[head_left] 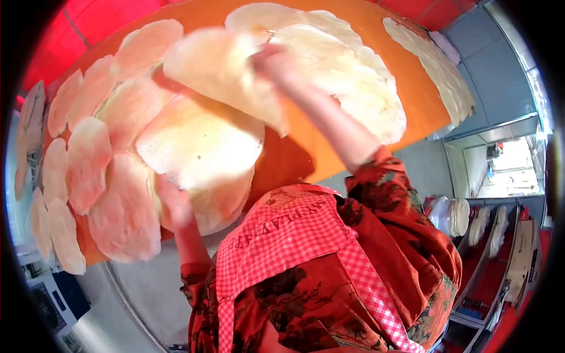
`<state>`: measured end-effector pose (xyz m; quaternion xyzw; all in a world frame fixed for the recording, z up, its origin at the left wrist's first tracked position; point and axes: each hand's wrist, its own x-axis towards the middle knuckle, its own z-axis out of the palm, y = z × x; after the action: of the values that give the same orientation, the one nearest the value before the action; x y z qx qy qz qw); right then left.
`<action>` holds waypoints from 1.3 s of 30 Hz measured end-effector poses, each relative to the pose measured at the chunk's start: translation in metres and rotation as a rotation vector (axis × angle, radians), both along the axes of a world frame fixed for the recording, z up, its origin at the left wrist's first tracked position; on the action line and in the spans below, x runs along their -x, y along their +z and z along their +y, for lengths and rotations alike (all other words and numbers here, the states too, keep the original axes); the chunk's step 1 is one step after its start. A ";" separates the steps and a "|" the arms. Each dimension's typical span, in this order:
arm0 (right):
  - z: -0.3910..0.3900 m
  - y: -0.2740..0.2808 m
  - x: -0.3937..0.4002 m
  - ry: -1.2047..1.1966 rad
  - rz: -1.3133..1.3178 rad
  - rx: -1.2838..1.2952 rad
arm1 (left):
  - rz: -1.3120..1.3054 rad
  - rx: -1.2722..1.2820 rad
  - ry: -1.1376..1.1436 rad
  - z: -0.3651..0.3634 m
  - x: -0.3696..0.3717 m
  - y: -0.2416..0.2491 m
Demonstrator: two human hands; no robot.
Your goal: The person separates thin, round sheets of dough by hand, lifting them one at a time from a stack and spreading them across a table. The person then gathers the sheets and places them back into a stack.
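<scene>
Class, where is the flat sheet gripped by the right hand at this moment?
In the head view, the gripped sheet is upper left of centre, raised over the orange table, mostly left of the right hand.

The head-worn camera looks forward and steeply down along the wearer's front, so near that the gingham apron [282,250] looms at bottom centre. Its fisheye view rounds off to black corners and bows the orange tabletop [421,112] across the upper frame. The left hand [175,201], left of centre, and right hand [272,62], upper centre, show at arm's length; grey wall tiles [487,50] curve at upper right.
</scene>
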<state>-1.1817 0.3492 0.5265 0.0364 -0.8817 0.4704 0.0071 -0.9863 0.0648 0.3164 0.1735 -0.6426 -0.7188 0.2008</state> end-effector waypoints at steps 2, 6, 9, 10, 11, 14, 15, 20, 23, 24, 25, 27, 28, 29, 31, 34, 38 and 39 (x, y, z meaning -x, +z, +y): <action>0.073 0.046 -0.023 -0.220 -0.118 0.314 | -0.031 -0.175 0.059 -0.019 -0.002 -0.009; 0.245 -0.009 -0.042 -0.533 -0.255 0.695 | -0.134 -0.625 0.196 -0.046 -0.005 -0.003; 0.348 -0.108 -0.066 -0.667 -0.245 0.869 | -0.151 -0.639 0.215 -0.056 -0.004 0.002; 0.359 -0.126 -0.076 -0.754 -0.292 0.830 | -0.156 -0.647 0.217 -0.055 -0.003 0.010; 0.369 -0.146 -0.088 -0.847 -0.341 0.795 | -0.136 -0.622 0.183 -0.048 -0.006 0.020; 0.384 -0.198 -0.096 -0.737 -0.341 0.456 | 0.027 -0.135 0.041 -0.025 -0.012 0.032; 0.348 -0.178 -0.095 -0.727 -0.346 0.326 | 0.139 0.304 -0.020 -0.027 -0.022 0.014; 0.316 -0.126 -0.102 -0.603 -0.023 0.225 | 0.094 0.306 -0.156 -0.056 -0.030 -0.037; 0.398 -0.165 -0.096 -0.549 -0.091 -0.211 | 0.266 0.506 -0.224 -0.073 -0.032 -0.058; 0.373 -0.155 -0.107 -0.616 -0.082 -0.597 | 0.209 0.557 -0.245 -0.047 -0.037 -0.004; 0.345 -0.125 -0.129 -0.676 -0.048 -0.988 | 0.213 0.645 -0.205 -0.036 -0.037 0.021; 0.269 -0.100 -0.131 -0.322 0.416 -0.643 | 0.124 0.244 -0.096 -0.017 -0.025 0.049; 0.215 -0.094 -0.131 -0.201 0.481 -0.453 | 0.035 -0.239 -0.038 -0.006 -0.014 0.061; 0.144 -0.063 -0.145 -0.008 0.118 -0.129 | -0.059 -0.719 0.005 0.001 -0.007 0.072; 0.047 -0.052 -0.160 0.608 0.206 -0.106 | -0.023 -0.755 -0.042 0.008 0.004 0.083; -0.058 -0.073 -0.162 0.613 0.415 -0.117 | 0.057 -0.756 -0.132 0.015 0.029 0.089; -0.097 -0.033 -0.089 0.607 0.180 -0.153 | 0.194 -0.574 -0.202 0.030 0.052 0.139; -0.089 -0.023 -0.061 0.569 0.138 0.047 | 0.246 -0.496 -0.206 0.040 0.052 0.162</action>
<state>-1.1209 0.2605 0.5030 0.3140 -0.8224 0.4700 -0.0641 -1.0380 0.1047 0.4783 0.0625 -0.4324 -0.8861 0.1547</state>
